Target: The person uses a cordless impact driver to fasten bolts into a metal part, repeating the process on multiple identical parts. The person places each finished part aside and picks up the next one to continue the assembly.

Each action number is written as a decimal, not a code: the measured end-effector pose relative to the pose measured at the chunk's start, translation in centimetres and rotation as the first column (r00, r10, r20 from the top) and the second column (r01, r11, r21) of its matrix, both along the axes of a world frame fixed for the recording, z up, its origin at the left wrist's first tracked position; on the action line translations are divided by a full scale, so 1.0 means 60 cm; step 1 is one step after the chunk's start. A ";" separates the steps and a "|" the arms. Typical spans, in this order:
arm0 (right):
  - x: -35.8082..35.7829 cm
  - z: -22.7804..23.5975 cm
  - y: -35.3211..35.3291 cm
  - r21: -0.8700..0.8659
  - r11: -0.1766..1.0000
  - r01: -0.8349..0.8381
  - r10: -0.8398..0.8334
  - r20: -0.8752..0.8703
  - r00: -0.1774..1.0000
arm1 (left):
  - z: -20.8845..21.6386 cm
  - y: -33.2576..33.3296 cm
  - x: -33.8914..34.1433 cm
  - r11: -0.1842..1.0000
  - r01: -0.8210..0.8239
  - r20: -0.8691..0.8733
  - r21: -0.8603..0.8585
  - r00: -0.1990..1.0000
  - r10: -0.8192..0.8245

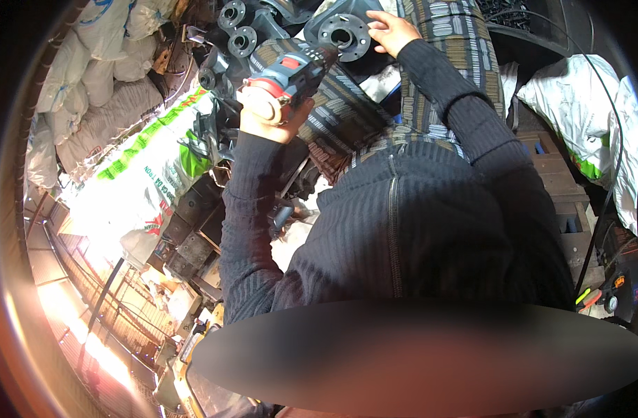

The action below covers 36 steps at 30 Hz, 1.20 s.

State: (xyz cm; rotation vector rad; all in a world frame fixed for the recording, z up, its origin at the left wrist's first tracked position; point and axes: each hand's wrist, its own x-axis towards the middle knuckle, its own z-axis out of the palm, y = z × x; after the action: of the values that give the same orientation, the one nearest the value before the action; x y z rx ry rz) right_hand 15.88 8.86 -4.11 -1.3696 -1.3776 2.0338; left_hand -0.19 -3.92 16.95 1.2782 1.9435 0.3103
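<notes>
My left hand is wrapped round a cordless drill with a blue-grey body and red parts. The drill's front end reaches the grey round flange, which has a large centre hole and smaller holes round it. Whether the tip touches the flange cannot be made out. Close to the flange's right rim is my right hand, its fingers stretched out and apart, with nothing visible in them. The flange lies between my legs, which are in patterned trousers.
More grey flanged parts are piled at the far left. White sacks stand along the left, and others on the right. A black cable hangs down the right side, beside dark blocks. A dark bin of small pieces sits far right.
</notes>
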 end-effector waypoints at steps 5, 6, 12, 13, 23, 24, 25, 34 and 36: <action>0.014 0.012 -0.005 -0.171 0.979 -0.109 0.120 0.053 0.991 | -0.012 -0.061 0.008 0.871 0.383 -0.357 -0.309 0.802 -0.479; 0.012 0.014 -0.003 -0.185 0.977 -0.106 0.118 0.060 0.991 | -0.029 -0.079 0.022 0.747 0.438 -0.444 -0.500 0.611 -0.655; 0.014 0.020 0.000 -0.322 0.942 -0.092 0.095 -0.007 0.995 | -0.086 -0.176 0.075 0.970 0.243 -0.119 0.022 0.964 -0.239; 0.013 0.022 0.000 -0.393 0.916 -0.074 0.058 -0.052 0.997 | -0.092 -0.179 0.075 0.981 0.169 -0.067 -0.096 0.982 -0.176; -0.002 0.031 -0.065 -0.873 0.425 0.240 -0.576 -0.057 0.816 | -0.059 -0.126 -0.016 0.984 0.178 -0.160 -0.025 0.971 -0.180; -0.003 0.026 -0.073 -0.894 0.395 0.211 -0.587 -0.068 0.807 | -0.056 -0.117 -0.024 0.955 0.291 -0.279 0.051 0.923 -0.267; -0.003 0.021 -0.074 -0.906 0.378 0.191 -0.575 -0.067 0.816 | -0.060 -0.100 -0.032 0.994 0.109 0.013 0.029 0.994 -0.110; -0.005 0.012 -0.089 -0.714 0.646 0.270 -0.440 -0.059 0.896 | -0.024 0.034 -0.012 0.954 0.165 -0.183 -0.251 0.959 -0.215; -0.006 0.012 -0.089 -0.680 0.697 0.228 -0.399 -0.103 0.911 | -0.010 0.044 0.000 0.976 0.067 -0.148 -0.209 0.984 -0.100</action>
State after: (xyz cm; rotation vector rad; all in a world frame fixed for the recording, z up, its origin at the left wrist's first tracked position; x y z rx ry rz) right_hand 15.50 3.51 -3.39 -1.4029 -0.2555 2.4259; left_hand -0.18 -1.25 16.36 1.2762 1.9885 -0.0343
